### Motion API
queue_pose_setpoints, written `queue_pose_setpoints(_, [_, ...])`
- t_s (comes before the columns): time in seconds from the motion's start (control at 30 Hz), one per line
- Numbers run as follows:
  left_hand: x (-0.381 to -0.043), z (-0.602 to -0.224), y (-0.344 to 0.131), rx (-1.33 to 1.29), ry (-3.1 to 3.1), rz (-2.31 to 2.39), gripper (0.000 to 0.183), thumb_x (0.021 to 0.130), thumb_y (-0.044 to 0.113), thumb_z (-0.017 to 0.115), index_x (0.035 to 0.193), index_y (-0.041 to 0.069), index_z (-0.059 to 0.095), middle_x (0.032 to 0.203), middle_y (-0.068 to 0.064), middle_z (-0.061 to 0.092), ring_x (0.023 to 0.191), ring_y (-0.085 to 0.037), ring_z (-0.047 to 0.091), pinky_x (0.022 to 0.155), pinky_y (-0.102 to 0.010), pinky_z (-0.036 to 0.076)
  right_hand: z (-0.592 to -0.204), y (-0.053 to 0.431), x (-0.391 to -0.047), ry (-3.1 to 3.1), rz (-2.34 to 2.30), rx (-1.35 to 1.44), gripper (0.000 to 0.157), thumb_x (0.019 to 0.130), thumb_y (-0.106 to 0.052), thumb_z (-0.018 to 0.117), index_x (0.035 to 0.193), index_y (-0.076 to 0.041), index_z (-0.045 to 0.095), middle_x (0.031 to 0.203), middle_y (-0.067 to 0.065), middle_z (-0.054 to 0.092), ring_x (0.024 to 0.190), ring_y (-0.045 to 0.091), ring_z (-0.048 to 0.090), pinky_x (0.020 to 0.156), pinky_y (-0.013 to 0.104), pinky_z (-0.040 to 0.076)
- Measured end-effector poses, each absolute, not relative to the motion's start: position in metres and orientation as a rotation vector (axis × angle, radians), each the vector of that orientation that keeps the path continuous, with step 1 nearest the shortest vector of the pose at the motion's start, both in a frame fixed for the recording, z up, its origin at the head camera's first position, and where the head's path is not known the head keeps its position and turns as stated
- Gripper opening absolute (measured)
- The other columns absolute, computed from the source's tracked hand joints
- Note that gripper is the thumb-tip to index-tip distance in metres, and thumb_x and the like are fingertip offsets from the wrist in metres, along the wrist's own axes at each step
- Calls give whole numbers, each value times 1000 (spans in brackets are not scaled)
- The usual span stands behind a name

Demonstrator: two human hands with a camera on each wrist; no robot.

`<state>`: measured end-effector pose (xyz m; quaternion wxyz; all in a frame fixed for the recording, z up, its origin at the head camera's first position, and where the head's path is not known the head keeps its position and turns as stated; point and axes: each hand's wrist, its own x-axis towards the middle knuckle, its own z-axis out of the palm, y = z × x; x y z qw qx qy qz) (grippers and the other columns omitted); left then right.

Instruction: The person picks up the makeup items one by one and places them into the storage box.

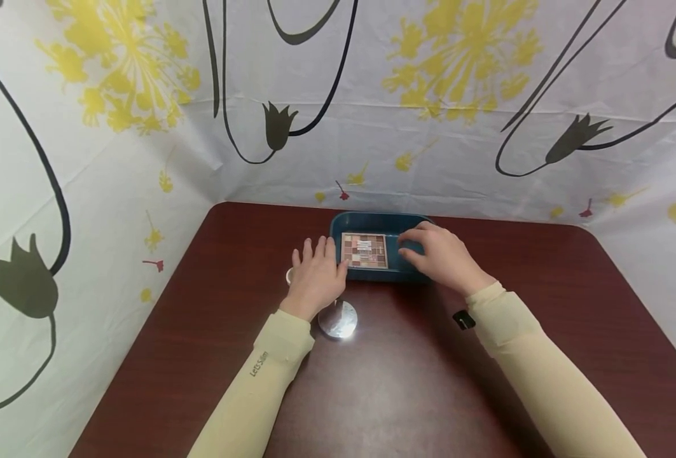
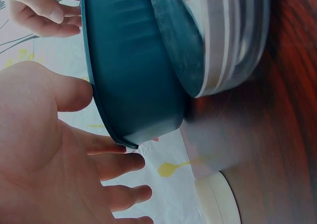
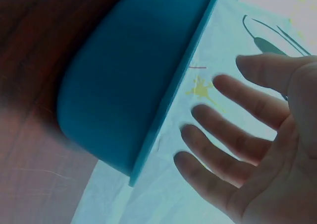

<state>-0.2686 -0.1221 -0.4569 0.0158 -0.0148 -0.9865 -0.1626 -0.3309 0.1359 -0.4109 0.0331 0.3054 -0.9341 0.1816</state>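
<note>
A teal plastic tray (image 1: 372,274) stands toward the back of the table, and an eyeshadow palette (image 1: 364,250) lies in its left half. At the tray's near left corner is my left hand (image 1: 317,280), fingers spread and nearly straight. In the left wrist view its thumb is right at the rim of the tray (image 2: 131,65). My right hand (image 1: 445,257) hovers over the tray's right end, fingers loosely bent with nothing between them. The right wrist view has these fingers (image 3: 233,135) apart from the tray wall (image 3: 124,80).
Just in front of the tray sits a round, shiny mirror-topped container (image 1: 339,320), its clear side (image 2: 233,45) close by the tray. A round white lidded thing (image 1: 289,276) is partly hidden behind my left hand. Patterned cloth (image 1: 315,172) hangs behind the dark wooden table (image 1: 372,394).
</note>
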Motion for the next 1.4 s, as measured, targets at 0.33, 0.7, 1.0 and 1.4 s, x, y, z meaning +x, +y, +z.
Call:
queue_pose_setpoints(0.33, [-268,-456,-122,-54,-3081,-495,70,106,48,38,160,6,23,164,-17,24,151,-41,11,118,-61,12,-424,137,-308,-2773,554,848,53,95,-31,72,141,-11,57,145,19,43,130,40,41,92,60,47])
queue_pose_setpoints(0.7, [-267,-456,-121,-66,-3066,-528,70,106,47,41,160,6,24,163,-19,23,151,-42,11,117,-62,10,-438,151,-306,-2876,509,682,85,96,-49,65,155,1,31,156,30,26,140,51,28,103,68,35])
queue_pose_setpoints(1.0, [-265,-456,-122,-66,-3056,-536,70,105,46,43,159,5,25,163,-20,25,150,-43,14,117,-62,12,-445,156,-309,-2998,513,593,99,95,-62,57,157,5,19,161,30,17,144,51,21,109,68,26])
queue_pose_setpoints(1.4, [-265,-454,-120,-51,-3058,-535,70,105,47,44,159,6,26,163,-18,26,151,-42,13,117,-62,12,-450,155,-308,-3107,552,511,107,94,-75,42,159,3,9,166,23,3,149,48,7,113,69,13])
